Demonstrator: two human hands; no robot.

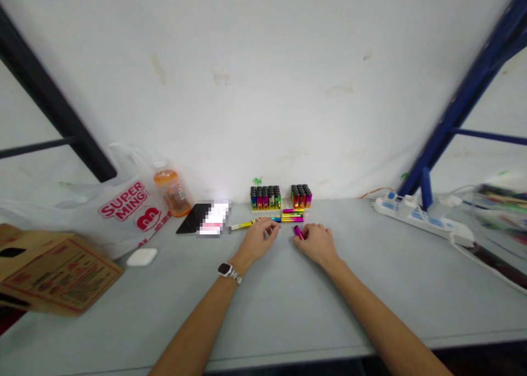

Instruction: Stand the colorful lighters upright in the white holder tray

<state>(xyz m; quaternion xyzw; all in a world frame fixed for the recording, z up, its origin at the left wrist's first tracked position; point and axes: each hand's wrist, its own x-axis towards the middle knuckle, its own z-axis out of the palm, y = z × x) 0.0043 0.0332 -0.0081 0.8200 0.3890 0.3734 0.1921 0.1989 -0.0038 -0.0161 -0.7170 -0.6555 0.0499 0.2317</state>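
My right hand (318,243) is closed on a shiny magenta lighter (298,233) with a dark top, held tilted just over the table. To its left, my left hand (258,239) has loosely curved fingers, thumb and forefinger slightly apart, and nothing visible between them. Several metallic lighters (292,218), gold, magenta and blue, lie on their sides just beyond the hands. Behind them a pale tray (287,204) holds upright black-topped lighters in two groups, a left block (265,198) and a right block (301,196), with a gap between. A thin yellow item (241,225) lies partly behind my left hand.
Left of the hands are a phone (213,218) on a black tablet (191,219), an orange drink bottle (173,192), a plastic bag (123,211), a white case (141,257) and a cardboard box (57,271). A power strip (424,218) lies at right by a blue post (461,90).
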